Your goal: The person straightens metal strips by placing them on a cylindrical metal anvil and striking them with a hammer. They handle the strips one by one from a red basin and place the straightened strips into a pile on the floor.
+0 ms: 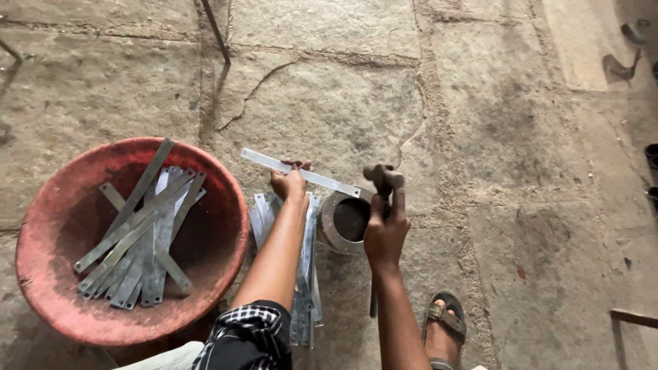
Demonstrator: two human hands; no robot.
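Observation:
My left hand grips a long flat metal strip and holds it level, its right end lying across the rim of a short metal cylinder that stands on the stone floor. My right hand is closed around the handle of a hammer, whose head is raised just above the strip's right end. Under my left forearm lies a pile of similar metal strips on the floor.
A large red basin at the left holds several more metal strips. My sandalled foot rests at the bottom right of my arm. A thin rod lies on the cracked stone floor at the top.

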